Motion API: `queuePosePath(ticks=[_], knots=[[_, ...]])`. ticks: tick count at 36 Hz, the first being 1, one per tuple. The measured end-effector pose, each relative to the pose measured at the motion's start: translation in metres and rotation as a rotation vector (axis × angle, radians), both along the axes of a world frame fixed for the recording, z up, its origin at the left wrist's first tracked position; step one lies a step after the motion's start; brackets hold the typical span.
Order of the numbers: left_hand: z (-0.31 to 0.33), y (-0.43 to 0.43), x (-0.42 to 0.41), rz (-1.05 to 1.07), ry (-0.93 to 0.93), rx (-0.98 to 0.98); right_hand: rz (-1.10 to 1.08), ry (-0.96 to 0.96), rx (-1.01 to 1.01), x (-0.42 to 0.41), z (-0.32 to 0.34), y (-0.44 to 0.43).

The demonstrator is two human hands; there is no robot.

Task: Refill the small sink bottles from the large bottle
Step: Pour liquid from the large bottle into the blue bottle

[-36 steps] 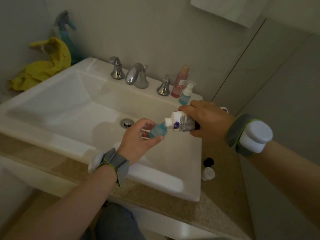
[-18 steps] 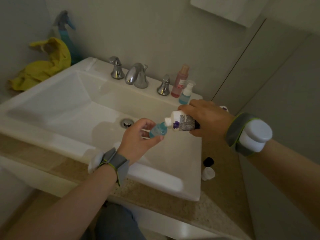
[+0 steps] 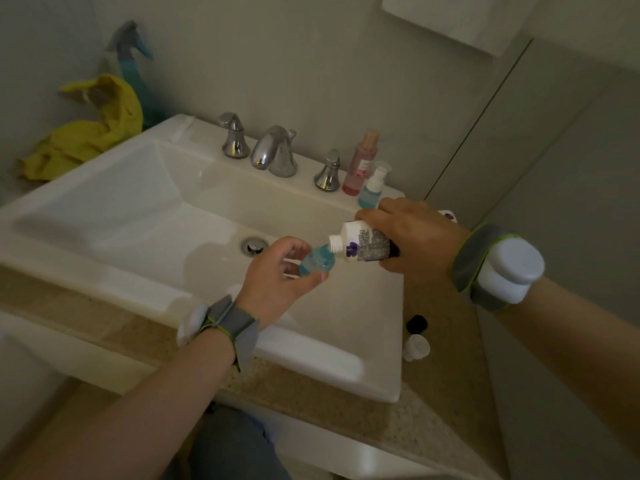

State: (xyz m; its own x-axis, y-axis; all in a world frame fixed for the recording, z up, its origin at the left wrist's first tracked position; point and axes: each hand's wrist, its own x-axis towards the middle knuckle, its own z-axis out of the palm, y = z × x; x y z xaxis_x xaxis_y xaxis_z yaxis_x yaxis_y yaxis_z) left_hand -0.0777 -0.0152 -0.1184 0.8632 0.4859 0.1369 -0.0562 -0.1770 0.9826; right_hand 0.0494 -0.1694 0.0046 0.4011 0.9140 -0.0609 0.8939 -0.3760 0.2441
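Over the right side of the white sink (image 3: 104, 216), my left hand (image 3: 273, 282) grips a small clear bottle with blue liquid (image 3: 317, 263). My right hand (image 3: 412, 237) holds the large white bottle (image 3: 360, 244) tipped on its side, its open threaded neck touching the small bottle's mouth. Both bottles are uncapped. On the sink's back ledge stand a pink bottle (image 3: 358, 168) and a small capped bottle with blue liquid (image 3: 372, 188).
A black cap (image 3: 416, 323) and a white cap (image 3: 416, 347) lie on the beige counter (image 3: 446, 386) right of the sink. Chrome faucet (image 3: 273, 152) with two handles at the back. A yellow cloth (image 3: 86, 129) and a spray bottle (image 3: 133, 67) sit back left. A wall runs close on the right.
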Motion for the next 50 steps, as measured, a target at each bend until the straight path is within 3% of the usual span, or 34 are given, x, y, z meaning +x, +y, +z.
queuePosePath(ticks=[50], knots=[[-0.0012,-0.0001,0.0011,0.001,-0.022,-0.007,-0.013,-0.014,-0.006,-0.0005,0.0009,0.0020]])
